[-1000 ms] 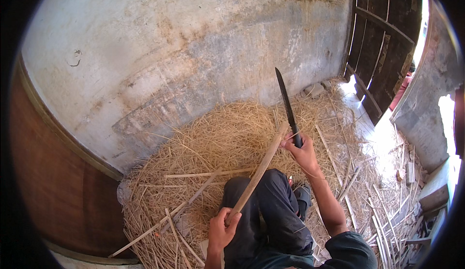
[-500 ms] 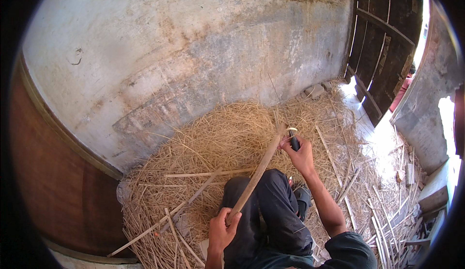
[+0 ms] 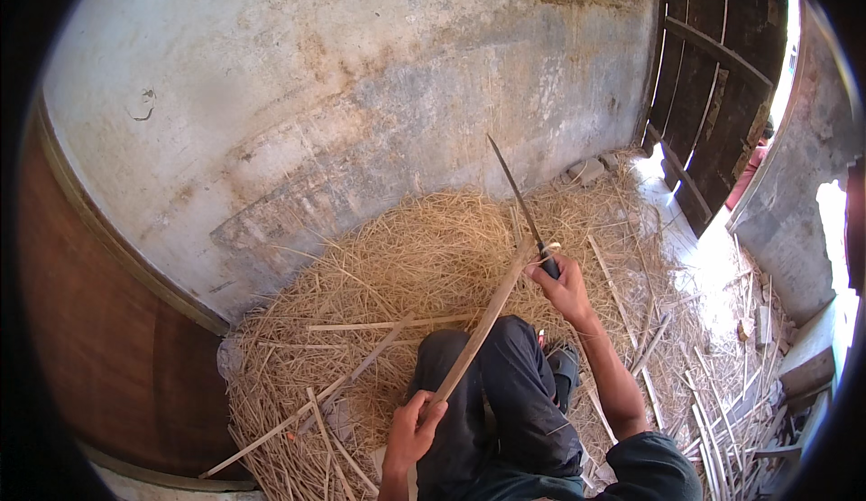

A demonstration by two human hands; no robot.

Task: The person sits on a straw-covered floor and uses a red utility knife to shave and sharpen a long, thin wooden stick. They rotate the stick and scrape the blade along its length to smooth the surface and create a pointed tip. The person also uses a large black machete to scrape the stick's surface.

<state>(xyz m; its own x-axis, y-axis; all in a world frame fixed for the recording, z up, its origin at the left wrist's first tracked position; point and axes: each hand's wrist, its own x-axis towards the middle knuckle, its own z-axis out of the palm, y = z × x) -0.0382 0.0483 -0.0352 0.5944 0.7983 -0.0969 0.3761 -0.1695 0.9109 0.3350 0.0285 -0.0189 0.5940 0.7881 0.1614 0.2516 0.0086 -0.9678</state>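
A flat strip of wood or bamboo (image 3: 483, 331) slants across my knees, its near end by my lap and its far end up to the right. My left hand (image 3: 414, 429) is closed around the near end. In my right hand (image 3: 561, 286) is a knife (image 3: 516, 193) with a black handle and a long, narrow dark blade pointing up and left. The handle end of the blade lies beside the strip's far end. A small pale curl shows by my right fingers.
Straw-like shavings (image 3: 433, 239) cover the floor, with several loose strips (image 3: 361, 370) among them. A stained wall (image 3: 361, 95) rises ahead. To the right hangs a dark plank door (image 3: 713, 77), with part of a person in red (image 3: 749, 174) beyond it.
The knife has turned in my right hand, so the blade's flat side now shows. The strip has rolled slightly in my left hand, showing a paler face.
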